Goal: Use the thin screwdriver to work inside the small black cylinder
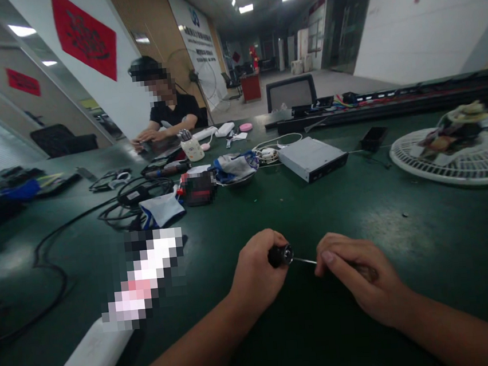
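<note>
My left hand [258, 268] is wrapped round a small black cylindrical part [282, 254], whose round end faces right. My right hand [358, 272] grips a screwdriver [305, 261] by its handle, which is mostly hidden in the palm. The thin metal shaft points left, and its tip is at or very near the end of the black part. Both hands are just above the dark green table [316, 210], close together near the front.
A pixelated bright screen [149, 272] and a white bar [84, 359] lie left. Behind are cables [137, 196], a cloth [164, 209], a grey metal box [310, 156] and, right, a white fan grille [453, 157]. Across the table sits a person [172, 109].
</note>
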### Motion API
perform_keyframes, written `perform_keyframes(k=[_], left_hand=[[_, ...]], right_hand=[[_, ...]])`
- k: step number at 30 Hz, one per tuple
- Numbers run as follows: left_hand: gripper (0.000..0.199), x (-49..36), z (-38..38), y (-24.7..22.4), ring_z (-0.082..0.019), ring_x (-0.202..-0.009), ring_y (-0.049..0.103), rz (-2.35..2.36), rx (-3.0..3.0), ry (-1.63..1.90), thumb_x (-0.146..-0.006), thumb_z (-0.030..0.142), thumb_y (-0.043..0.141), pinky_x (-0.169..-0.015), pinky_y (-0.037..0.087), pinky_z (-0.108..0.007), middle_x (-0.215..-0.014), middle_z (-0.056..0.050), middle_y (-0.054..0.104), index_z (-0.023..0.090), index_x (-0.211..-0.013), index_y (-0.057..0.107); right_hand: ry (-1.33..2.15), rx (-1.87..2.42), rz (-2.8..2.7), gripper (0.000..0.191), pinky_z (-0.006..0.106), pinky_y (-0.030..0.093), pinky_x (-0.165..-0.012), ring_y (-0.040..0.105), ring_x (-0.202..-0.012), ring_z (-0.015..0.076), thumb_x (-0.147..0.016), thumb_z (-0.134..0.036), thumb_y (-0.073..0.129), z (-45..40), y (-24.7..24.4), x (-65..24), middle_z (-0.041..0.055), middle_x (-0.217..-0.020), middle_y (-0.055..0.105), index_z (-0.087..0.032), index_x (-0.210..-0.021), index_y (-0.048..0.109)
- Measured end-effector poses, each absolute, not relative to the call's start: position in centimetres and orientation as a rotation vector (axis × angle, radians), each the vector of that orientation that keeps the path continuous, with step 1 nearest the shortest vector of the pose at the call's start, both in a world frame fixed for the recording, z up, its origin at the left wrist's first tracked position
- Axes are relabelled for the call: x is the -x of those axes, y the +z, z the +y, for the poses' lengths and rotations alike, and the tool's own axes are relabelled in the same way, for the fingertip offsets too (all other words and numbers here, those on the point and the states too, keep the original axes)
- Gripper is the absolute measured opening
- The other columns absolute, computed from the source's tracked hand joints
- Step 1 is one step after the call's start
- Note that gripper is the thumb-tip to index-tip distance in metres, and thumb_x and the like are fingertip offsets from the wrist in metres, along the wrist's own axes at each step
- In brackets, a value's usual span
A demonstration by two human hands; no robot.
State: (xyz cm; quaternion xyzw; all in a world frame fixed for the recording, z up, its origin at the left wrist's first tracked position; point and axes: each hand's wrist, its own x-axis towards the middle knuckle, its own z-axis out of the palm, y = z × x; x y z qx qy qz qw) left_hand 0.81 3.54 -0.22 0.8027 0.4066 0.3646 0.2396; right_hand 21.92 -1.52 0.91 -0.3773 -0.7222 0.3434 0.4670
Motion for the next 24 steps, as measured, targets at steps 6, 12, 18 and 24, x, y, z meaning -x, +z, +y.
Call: perform_keyframes(k=[6, 12, 18, 24], left_hand=[[0.024, -0.78, 3.52, -0.1, -0.019, -0.086, 0.066, 1.059, -2.226, 0.971, -0.075, 0.0, 0.065, -0.076, 0.051, -0.032, -0.092, -0.003, 0.068, 0.018, -0.091, 0.063], [0.022, -0.73, 3.46, -0.12, -0.019, -0.088, 0.065, 1.039, -2.285, 0.915, -0.079, 0.002, 0.065, -0.077, 0.051, -0.033, -0.095, -0.003, 0.067, 0.019, -0.093, 0.062], [0.023, -0.77, 3.24, -0.18, -0.02, -0.09, 0.064, 0.985, -2.335, 0.917, -0.08, 0.002, 0.067, -0.078, 0.051, -0.034, -0.097, -0.003, 0.067, 0.019, -0.094, 0.061], [0.025, -0.73, 3.3, -0.2, -0.02, -0.09, 0.064, 0.961, -2.339, 0.93, -0.078, 0.001, 0.065, -0.078, 0.052, -0.034, -0.097, -0.004, 0.067, 0.019, -0.094, 0.061]], right_hand=[[0.845, 0.958, -1.68, 0.029, 0.035, 0.044, -0.07, 0.06, -0.078, 0.019, -0.104, -0.027, 0.048, -1.43, 0.7, -21.99, 0.0028, -0.08, 0.064, -0.022, -0.083, 0.068], [0.858, 0.985, -1.663, 0.035, 0.035, 0.043, -0.067, 0.059, -0.072, 0.0187, -0.105, -0.03, 0.047, -1.53, 0.65, -22.06, 0.0024, -0.075, 0.062, -0.021, -0.077, 0.067], [0.783, 0.965, -1.62, 0.036, 0.036, 0.043, -0.064, 0.059, -0.068, 0.0194, -0.103, -0.026, 0.047, -1.94, 0.64, -22.03, 0.0024, -0.07, 0.062, -0.022, -0.073, 0.066], [0.701, 0.827, -1.582, 0.04, 0.039, 0.044, -0.066, 0.057, -0.065, 0.0206, -0.103, -0.02, 0.042, -2.11, 0.75, -22.46, 0.0022, -0.062, 0.059, -0.022, -0.07, 0.063]])
